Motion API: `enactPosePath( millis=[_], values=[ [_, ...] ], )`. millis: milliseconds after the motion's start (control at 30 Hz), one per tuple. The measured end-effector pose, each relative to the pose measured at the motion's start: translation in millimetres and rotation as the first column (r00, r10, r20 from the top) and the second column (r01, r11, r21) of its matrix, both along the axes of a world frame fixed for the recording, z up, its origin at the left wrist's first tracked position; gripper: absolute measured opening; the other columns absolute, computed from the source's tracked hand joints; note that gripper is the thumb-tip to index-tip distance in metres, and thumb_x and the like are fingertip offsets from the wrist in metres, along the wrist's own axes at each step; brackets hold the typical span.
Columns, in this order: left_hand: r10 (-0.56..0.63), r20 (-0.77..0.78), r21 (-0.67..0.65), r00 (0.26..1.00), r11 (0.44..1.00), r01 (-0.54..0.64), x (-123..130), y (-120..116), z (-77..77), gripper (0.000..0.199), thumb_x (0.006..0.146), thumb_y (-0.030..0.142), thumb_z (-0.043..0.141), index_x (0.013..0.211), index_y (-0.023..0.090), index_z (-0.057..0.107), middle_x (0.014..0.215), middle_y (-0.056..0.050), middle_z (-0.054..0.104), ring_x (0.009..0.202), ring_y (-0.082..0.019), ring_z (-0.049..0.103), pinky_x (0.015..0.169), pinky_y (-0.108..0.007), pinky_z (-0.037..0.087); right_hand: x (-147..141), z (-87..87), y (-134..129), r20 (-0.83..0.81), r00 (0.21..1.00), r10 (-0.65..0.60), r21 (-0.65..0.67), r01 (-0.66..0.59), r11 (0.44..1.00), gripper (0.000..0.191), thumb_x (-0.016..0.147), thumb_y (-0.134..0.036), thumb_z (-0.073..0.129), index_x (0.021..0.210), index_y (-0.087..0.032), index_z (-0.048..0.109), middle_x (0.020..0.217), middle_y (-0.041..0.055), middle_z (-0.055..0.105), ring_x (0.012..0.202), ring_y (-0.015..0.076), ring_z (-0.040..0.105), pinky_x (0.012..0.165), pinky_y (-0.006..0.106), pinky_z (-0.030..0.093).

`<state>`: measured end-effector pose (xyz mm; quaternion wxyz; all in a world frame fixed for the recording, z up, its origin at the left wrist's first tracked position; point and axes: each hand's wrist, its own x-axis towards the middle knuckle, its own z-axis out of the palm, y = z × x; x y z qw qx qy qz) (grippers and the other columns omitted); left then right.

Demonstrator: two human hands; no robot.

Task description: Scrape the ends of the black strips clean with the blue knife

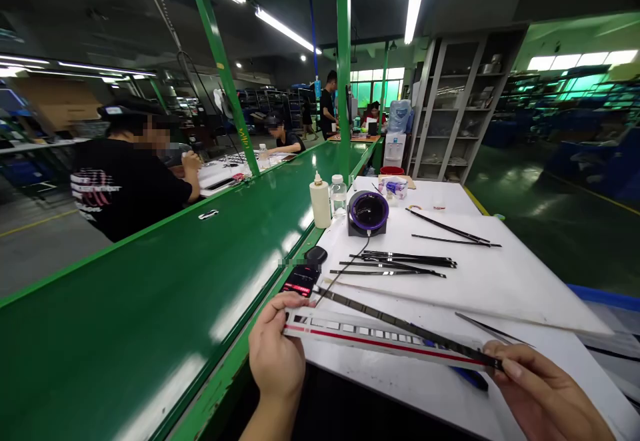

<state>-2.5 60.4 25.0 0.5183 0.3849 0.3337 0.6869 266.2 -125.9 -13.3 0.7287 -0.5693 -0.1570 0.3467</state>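
Observation:
My left hand (277,344) pinches the left end of a long pale strip (380,344) with a red line and a row of small squares. At the other end, my right hand (540,378) grips the strip together with a dark narrow strip (400,322). The dark strip slants up to the left over the pale one, its far end near my left fingers. Below them, a blue-handled tool (470,379) is partly hidden. Grey tweezers (483,326) lie just beyond my right hand. Several black strips (400,262) rest farther back on the white table.
A purple-rimmed round fan (369,210) stands beside a cream bottle (321,204) and a clear bottle (339,196). A dark phone-like object (301,280) lies at the table's left edge. Left runs a green conveyor (200,254), with a person in black (125,181) beyond it.

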Motion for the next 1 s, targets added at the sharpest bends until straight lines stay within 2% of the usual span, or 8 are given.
enactPosePath(
  millis=[100, 267, 600, 833, 1000],
  values=[
    [0.000, 0.018, 0.087, 1.000, 0.996, -0.001, 1, -3, -0.8, 0.020, 0.072, 0.020, 0.050, 0.069, 0.015, 0.069, 0.080, -0.007, 0.065, 0.075, -0.022, 0.063, 0.070, -0.034, 0.054, 11, -18.8, -9, 0.073, 0.995, 0.070, 0.018, -0.072, 0.997, 0.021, 0.062, -0.034, 0.084, 0.075, -0.023, 0.072, 0.091, 0.0050, 0.064, 0.084, 0.0237, 0.060, 0.060, 0.023, 0.057],
    [-0.036, 0.003, 0.131, 0.999, 0.991, 0.035, 2, -8, 2.3, 0.022, 0.076, 0.020, 0.049, 0.071, 0.015, 0.070, 0.080, -0.006, 0.063, 0.077, -0.022, 0.062, 0.073, -0.037, 0.055, 26, -42.9, -23, 0.077, 0.986, 0.149, 0.011, -0.150, 0.989, 0.015, 0.071, -0.033, 0.078, 0.080, -0.024, 0.071, 0.095, 0.0055, 0.063, 0.083, 0.0252, 0.061, 0.060, 0.027, 0.057],
    [-0.016, 0.004, 0.153, 1.000, 0.988, 0.015, 3, -14, 7.1, 0.023, 0.077, 0.018, 0.047, 0.070, 0.015, 0.069, 0.080, -0.006, 0.062, 0.077, -0.022, 0.062, 0.072, -0.037, 0.056, 25, -42.6, -24, 0.096, 0.983, 0.154, -0.051, -0.149, 0.987, 0.020, 0.068, -0.035, 0.080, 0.082, -0.024, 0.071, 0.096, 0.0057, 0.062, 0.090, 0.0263, 0.059, 0.064, 0.026, 0.058],
    [0.000, 0.007, 0.254, 1.000, 0.967, -0.001, 3, -20, 13.9, 0.023, 0.077, 0.019, 0.046, 0.069, 0.016, 0.068, 0.078, -0.007, 0.061, 0.078, -0.023, 0.060, 0.071, -0.039, 0.056, 20, -42.4, -24, 0.132, 0.980, 0.146, -0.069, -0.138, 0.988, 0.024, 0.067, -0.033, 0.082, 0.088, -0.024, 0.073, 0.103, 0.0050, 0.063, 0.095, 0.0259, 0.058, 0.072, 0.024, 0.059],
    [0.000, -0.008, 0.298, 1.000, 0.955, 0.003, 3, -22, 16.3, 0.023, 0.076, 0.018, 0.046, 0.071, 0.016, 0.069, 0.079, -0.007, 0.061, 0.079, -0.023, 0.059, 0.070, -0.040, 0.056, 19, -44.4, -27, 0.090, 0.985, 0.149, -0.091, -0.141, 0.986, 0.033, 0.065, -0.032, 0.084, 0.096, -0.024, 0.073, 0.103, 0.0052, 0.066, 0.088, 0.0254, 0.062, 0.069, 0.025, 0.060]
  ],
)
